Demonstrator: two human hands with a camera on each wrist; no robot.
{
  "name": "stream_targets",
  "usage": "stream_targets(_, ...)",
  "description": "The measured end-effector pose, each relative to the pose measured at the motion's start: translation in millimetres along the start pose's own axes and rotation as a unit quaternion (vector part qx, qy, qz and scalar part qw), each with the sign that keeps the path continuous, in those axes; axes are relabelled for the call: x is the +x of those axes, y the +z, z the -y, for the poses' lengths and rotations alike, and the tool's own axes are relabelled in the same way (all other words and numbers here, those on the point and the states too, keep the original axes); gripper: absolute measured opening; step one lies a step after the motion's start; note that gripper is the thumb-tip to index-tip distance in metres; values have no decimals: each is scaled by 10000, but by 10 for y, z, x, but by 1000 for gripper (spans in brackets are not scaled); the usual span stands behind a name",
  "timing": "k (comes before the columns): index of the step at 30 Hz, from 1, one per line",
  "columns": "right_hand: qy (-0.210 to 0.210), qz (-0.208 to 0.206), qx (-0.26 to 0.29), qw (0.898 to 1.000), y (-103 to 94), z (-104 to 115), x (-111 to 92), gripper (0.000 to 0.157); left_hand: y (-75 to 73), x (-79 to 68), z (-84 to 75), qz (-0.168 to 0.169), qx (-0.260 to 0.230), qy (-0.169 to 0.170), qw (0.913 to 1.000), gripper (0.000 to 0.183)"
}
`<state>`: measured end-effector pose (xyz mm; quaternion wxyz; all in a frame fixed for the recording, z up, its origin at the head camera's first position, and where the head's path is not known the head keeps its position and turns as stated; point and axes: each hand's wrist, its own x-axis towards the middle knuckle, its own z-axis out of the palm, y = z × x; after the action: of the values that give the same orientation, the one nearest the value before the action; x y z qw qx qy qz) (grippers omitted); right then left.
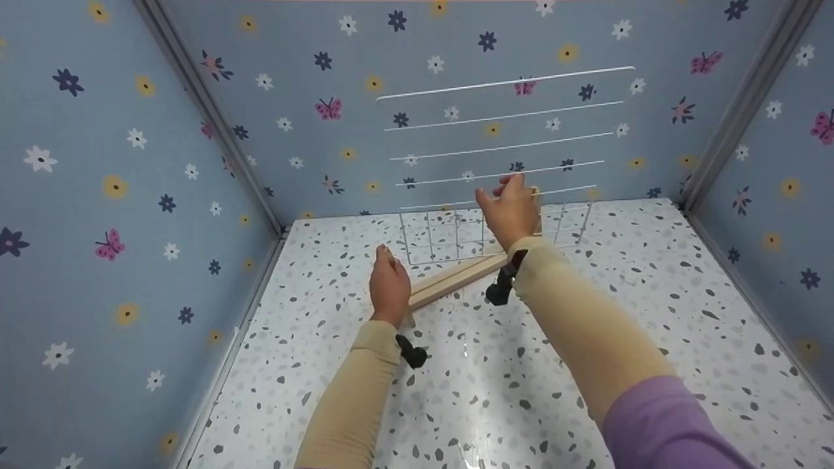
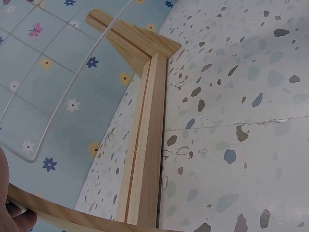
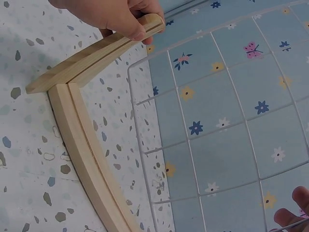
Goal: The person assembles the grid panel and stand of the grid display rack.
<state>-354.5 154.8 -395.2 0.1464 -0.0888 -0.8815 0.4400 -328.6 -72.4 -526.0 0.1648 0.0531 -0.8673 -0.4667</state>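
My left hand (image 1: 389, 290) grips the top of one wooden upright, which shows best in the right wrist view (image 3: 96, 60). This upright joins a long grooved wooden rail (image 1: 456, 280) lying on the floor. At the rail's far end stands a second tapered upright (image 2: 140, 41), untouched in the left wrist view. My right hand (image 1: 511, 212) holds a white wire grid (image 1: 508, 83) by its wires, partly hidden. The grid stands tall behind the rail. One rounded corner (image 2: 33, 160) hangs apart from the wood in the left wrist view.
Blue panels (image 1: 130, 195) printed with flowers and butterflies rise at the left, back and right. The speckled white floor (image 1: 586, 365) reaches to them. Grey metal trim (image 1: 208, 104) runs along the corners. Small black cameras (image 1: 412, 352) sit on both wrists.
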Motion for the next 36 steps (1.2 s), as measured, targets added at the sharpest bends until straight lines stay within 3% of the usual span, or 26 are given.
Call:
stream_targets(20, -187, 51, 215, 9996, 35, -9, -24, 52, 8, -24, -2, 18, -35, 67, 10000, 55)
stream_targets(36, -89, 24, -44, 9999, 87, 3, -26, 50, -5, -10, 24, 52, -55, -34, 10000, 56)
